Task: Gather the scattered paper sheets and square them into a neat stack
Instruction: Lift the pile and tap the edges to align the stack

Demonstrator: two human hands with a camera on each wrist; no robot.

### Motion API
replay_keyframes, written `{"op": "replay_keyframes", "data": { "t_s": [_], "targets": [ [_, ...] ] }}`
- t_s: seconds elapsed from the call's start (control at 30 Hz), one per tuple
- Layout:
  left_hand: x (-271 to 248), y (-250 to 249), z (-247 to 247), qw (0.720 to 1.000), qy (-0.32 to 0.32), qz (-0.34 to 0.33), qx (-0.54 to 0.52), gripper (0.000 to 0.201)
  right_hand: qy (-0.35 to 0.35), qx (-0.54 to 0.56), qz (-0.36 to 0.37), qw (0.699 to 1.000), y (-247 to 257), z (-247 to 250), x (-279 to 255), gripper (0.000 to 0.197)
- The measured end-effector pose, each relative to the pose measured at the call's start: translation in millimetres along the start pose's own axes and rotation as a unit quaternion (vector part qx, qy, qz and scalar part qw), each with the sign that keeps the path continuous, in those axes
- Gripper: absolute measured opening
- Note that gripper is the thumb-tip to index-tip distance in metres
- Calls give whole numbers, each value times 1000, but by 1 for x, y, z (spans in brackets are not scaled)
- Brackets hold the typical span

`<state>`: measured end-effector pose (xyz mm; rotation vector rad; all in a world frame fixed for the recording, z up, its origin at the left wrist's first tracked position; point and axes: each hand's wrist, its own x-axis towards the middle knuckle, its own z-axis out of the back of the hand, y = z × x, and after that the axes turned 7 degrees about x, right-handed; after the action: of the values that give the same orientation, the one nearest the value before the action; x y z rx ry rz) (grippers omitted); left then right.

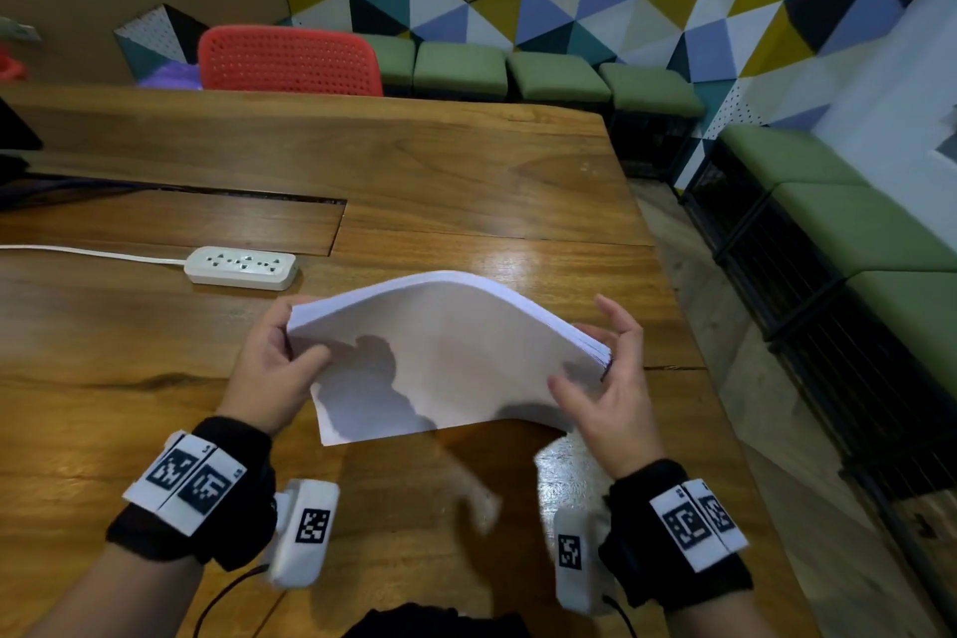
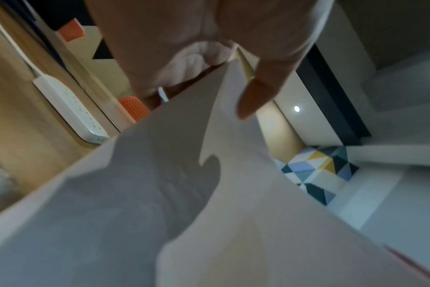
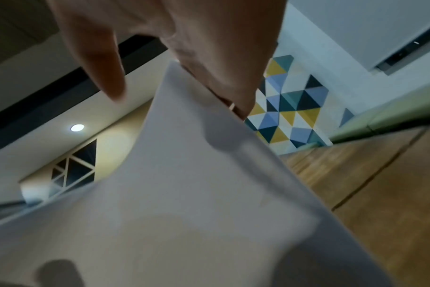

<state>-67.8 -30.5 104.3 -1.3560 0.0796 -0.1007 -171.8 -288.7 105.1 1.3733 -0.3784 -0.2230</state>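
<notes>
A stack of white paper sheets point(image 1: 450, 352) hangs bowed upward in the middle, held above the wooden table point(image 1: 414, 171) between both hands. My left hand point(image 1: 269, 368) grips its left edge, thumb point(image 2: 253, 97) pressed on the top sheet point(image 2: 233, 213) and fingers curled behind. My right hand point(image 1: 611, 389) stands at the right edge with its fingers fairly straight against the sheet ends. In the right wrist view its thumb point(image 3: 108, 81) is lifted clear of the paper point(image 3: 184, 194). No loose sheets lie on the table.
A white power strip point(image 1: 241, 267) with its cord lies on the table to the left beyond the paper, also seen from the left wrist point(image 2: 71, 112). A red chair point(image 1: 290, 62) and green benches point(image 1: 559, 78) stand past the far edge. The table's right edge runs close to my right hand.
</notes>
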Motion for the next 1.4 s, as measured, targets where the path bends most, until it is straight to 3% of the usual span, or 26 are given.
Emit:
{"op": "replay_keyframes", "data": {
  "t_s": [0.07, 0.13, 0.23, 0.3, 0.37, 0.47, 0.63, 1.07, 1.23, 1.4],
  "targets": [
    [-3, 4, 1, 1000, -6, 9, 22, 33, -34, -52, -6, 998, -2, 0, 3, 70],
    [-5, 12, -1, 998, 4, 55, 7, 27, -102, -20, -22, 994, -5, 4, 7, 67],
    [-7, 24, -3, 994, 20, 105, 32, 17, -82, 48, -88, 992, -12, 9, 12, 48],
    [-10, 25, -7, 995, 7, 74, 64, 19, -59, 2, -130, 990, -18, 5, 10, 22],
    [-14, 22, -13, 995, -17, 33, 88, 23, -77, -26, -141, 987, -21, -1, 6, 9],
    [-18, 21, -20, 995, -48, 25, 84, 24, -110, -40, -137, 984, -18, -14, -2, 19],
    [-22, 32, -27, 994, -56, 68, 61, 33, -107, -76, -151, 980, -14, -22, -8, 29],
    [-25, 42, -28, 993, -57, 45, 96, 36, -144, -36, -159, 976, -25, -25, -15, 16],
    [-19, 36, -22, 994, -33, 28, 100, 21, -146, -46, -129, 980, -16, -19, -5, 13],
    [-13, 29, -11, 998, -9, 57, -20, 24, -183, 9, -76, 980, -4, -3, 11, 33]
  ]
}}
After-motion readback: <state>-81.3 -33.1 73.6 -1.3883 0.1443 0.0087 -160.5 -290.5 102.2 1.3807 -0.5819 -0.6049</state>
